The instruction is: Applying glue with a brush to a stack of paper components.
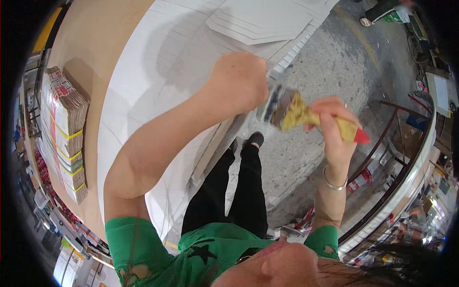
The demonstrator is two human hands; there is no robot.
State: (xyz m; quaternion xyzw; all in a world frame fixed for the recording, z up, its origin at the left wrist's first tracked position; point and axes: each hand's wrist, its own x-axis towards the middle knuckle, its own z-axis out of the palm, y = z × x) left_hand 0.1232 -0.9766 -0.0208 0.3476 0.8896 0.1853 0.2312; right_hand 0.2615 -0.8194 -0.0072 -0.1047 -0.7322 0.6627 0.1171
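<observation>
Your right hand [334,120] is clamping its fingers on the brush [299,114], just right of the white sheets [263,19], and should be keeping strokes light, while your left hand [242,81] is hiding its fingers, their grip untellable.

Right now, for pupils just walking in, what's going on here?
A person's right hand grips a wide brush by its yellow, red-tipped handle, bristles toward the left hand. That left hand is curled over pale sheets; whether it holds anything is hidden. Off to the left, a strapped cardboard bundle lies on a tan surface.
</observation>
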